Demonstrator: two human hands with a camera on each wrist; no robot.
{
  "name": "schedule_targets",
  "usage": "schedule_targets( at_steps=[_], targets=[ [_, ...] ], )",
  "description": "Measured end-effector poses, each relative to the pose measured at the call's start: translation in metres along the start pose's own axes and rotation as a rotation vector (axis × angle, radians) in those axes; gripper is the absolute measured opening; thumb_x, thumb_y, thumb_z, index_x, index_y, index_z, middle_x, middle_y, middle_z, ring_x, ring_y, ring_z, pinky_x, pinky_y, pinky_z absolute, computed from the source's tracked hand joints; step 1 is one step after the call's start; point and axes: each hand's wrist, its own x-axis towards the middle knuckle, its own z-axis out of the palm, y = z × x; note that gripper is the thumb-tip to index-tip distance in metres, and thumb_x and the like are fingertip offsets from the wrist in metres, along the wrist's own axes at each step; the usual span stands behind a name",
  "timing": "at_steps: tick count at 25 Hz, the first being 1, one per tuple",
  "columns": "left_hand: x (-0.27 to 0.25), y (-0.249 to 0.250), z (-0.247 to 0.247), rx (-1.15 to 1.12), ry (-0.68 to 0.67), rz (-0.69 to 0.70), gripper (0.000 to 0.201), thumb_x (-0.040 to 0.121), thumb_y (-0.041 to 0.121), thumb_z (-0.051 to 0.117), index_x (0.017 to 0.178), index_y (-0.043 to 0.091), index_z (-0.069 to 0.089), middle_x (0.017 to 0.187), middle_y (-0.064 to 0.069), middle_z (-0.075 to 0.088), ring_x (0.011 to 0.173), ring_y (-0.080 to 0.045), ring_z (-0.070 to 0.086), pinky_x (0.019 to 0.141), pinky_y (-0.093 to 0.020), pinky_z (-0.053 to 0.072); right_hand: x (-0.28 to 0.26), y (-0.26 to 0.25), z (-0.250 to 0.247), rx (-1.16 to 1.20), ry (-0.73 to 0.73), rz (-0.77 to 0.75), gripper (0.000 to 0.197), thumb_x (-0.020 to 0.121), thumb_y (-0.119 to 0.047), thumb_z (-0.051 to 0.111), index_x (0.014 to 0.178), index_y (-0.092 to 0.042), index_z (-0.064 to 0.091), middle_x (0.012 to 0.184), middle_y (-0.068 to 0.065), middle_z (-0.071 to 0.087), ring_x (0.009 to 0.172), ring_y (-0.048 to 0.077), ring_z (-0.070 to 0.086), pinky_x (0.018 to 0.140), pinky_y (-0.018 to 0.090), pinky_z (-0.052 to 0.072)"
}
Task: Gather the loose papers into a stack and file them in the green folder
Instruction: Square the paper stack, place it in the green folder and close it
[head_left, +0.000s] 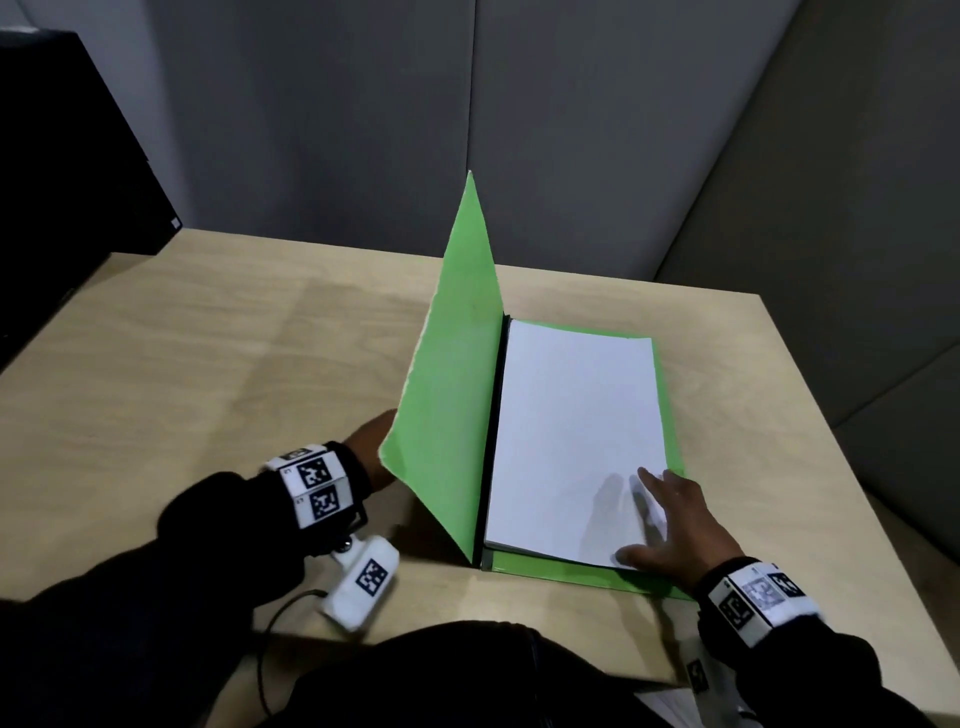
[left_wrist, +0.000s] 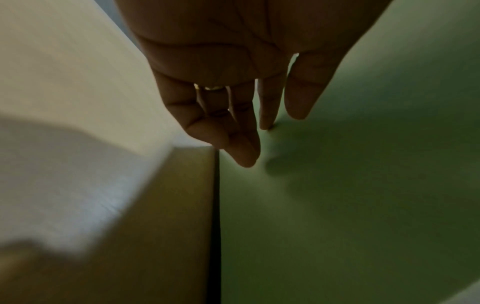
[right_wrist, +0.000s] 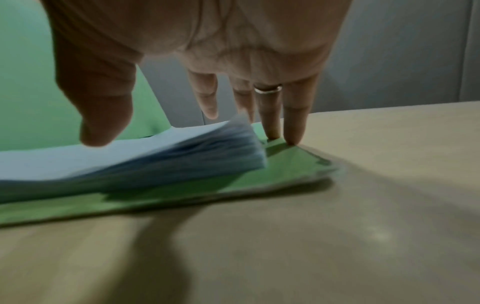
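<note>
The green folder (head_left: 452, 395) lies open on the wooden table (head_left: 208, 364), its front cover raised nearly upright. A white paper stack (head_left: 571, 441) lies flat on the back cover, against the black spine. My left hand (head_left: 371, 441) is behind the raised cover, mostly hidden; the left wrist view shows its straight fingers (left_wrist: 246, 144) touching the green cover (left_wrist: 363, 195). My right hand (head_left: 670, 519) rests flat, fingers spread, on the stack's near right corner. In the right wrist view its fingers (right_wrist: 293, 123) touch down at the folder's edge (right_wrist: 293, 162) beside the paper stack (right_wrist: 155, 156), with the thumb above the sheets.
A black object (head_left: 67, 156) stands at the far left beyond the table. Grey partition walls (head_left: 649, 156) close off the back and right. Bare wood stretches left of the folder. The table's near edge runs just below my wrists.
</note>
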Motion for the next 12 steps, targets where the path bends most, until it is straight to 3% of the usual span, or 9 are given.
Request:
schedule_targets(
  at_steps=[1,2,3,4,5,7,8,10,12],
  targets=[
    [0.001,0.007,0.014,-0.043,0.044,-0.054,0.020,0.076,0.005,0.061,0.081,-0.013,0.066,0.046,-0.014,0.064,0.030,0.004,0.050,0.051,-0.014,0.047,-0.004,0.005,0.001,-0.005,-0.013,-0.003,0.113,0.058,-0.042,0.081,0.147,-0.028,0.013,0.154,0.006,0.009,0.141,0.018,0.023,0.106,0.030,0.034],
    [0.006,0.002,0.022,-0.061,0.025,-0.057,0.042,0.076,0.011,0.062,0.107,-0.016,0.057,0.108,-0.041,0.035,0.038,0.006,0.055,0.057,-0.014,0.050,-0.007,0.008,0.001,-0.016,-0.026,-0.013,0.115,0.058,-0.042,0.081,0.148,-0.029,0.010,0.154,0.005,0.007,0.141,0.018,0.023,0.105,0.029,0.035],
    [0.001,0.006,0.032,0.048,-0.045,-0.031,0.050,0.075,0.018,0.062,0.120,-0.003,0.057,0.057,0.025,0.044,0.053,0.005,0.062,0.068,-0.020,0.054,-0.011,0.009,0.002,-0.041,-0.036,-0.026,0.117,0.058,-0.043,0.081,0.148,-0.029,0.007,0.154,0.005,0.006,0.141,0.018,0.024,0.105,0.029,0.036],
    [0.000,0.005,0.042,0.134,-0.091,0.001,0.048,0.078,0.019,0.059,0.126,0.014,0.056,0.096,-0.011,0.071,0.069,-0.002,0.064,0.077,-0.025,0.054,-0.014,0.011,0.003,-0.077,-0.038,-0.036,0.118,0.058,-0.044,0.080,0.148,-0.029,0.005,0.154,0.005,0.005,0.141,0.019,0.025,0.104,0.030,0.038],
    [-0.004,0.008,0.049,0.205,-0.124,0.027,0.047,0.084,0.014,0.055,0.129,0.024,0.053,0.103,-0.005,0.066,0.078,-0.008,0.062,0.077,-0.025,0.052,-0.015,0.013,0.005,-0.103,-0.039,-0.039,0.118,0.058,-0.045,0.079,0.148,-0.029,0.004,0.154,0.005,0.005,0.140,0.019,0.026,0.103,0.031,0.040],
    [0.003,0.002,0.056,0.298,-0.104,0.056,0.052,0.087,0.006,0.053,0.134,0.027,0.049,0.109,-0.003,0.057,0.084,-0.015,0.059,0.068,-0.014,0.048,-0.014,0.018,0.008,-0.054,0.010,-0.042,0.115,0.056,-0.049,0.073,0.149,-0.024,0.009,0.152,0.008,0.013,0.138,0.022,0.028,0.104,0.032,0.038],
    [0.006,0.001,0.062,0.375,-0.095,0.080,0.054,0.084,0.012,0.056,0.136,0.027,0.048,0.115,-0.006,0.055,0.091,-0.019,0.060,0.071,-0.016,0.050,-0.014,0.024,0.007,0.015,0.061,-0.041,0.109,0.056,-0.048,0.070,0.148,-0.020,0.017,0.149,0.011,0.022,0.136,0.025,0.031,0.105,0.033,0.036],
    [0.014,-0.005,0.069,0.571,-0.105,0.101,0.065,0.074,0.031,0.058,0.137,0.029,0.046,0.126,-0.010,0.051,0.107,-0.026,0.059,0.089,-0.026,0.049,-0.012,0.038,0.007,0.256,0.190,-0.007,0.083,0.066,-0.032,0.069,0.141,-0.021,0.036,0.138,0.016,0.041,0.126,0.029,0.045,0.103,0.035,0.039],
    [0.015,-0.009,0.077,0.695,-0.086,0.099,0.065,0.079,0.033,0.064,0.140,0.030,0.042,0.128,-0.011,0.045,0.109,-0.026,0.057,0.096,-0.028,0.044,-0.016,0.047,0.000,0.637,0.268,0.056,0.050,0.083,-0.013,0.057,0.133,-0.020,0.049,0.129,0.014,0.052,0.110,0.026,0.056,0.088,0.035,0.047]
  ],
)
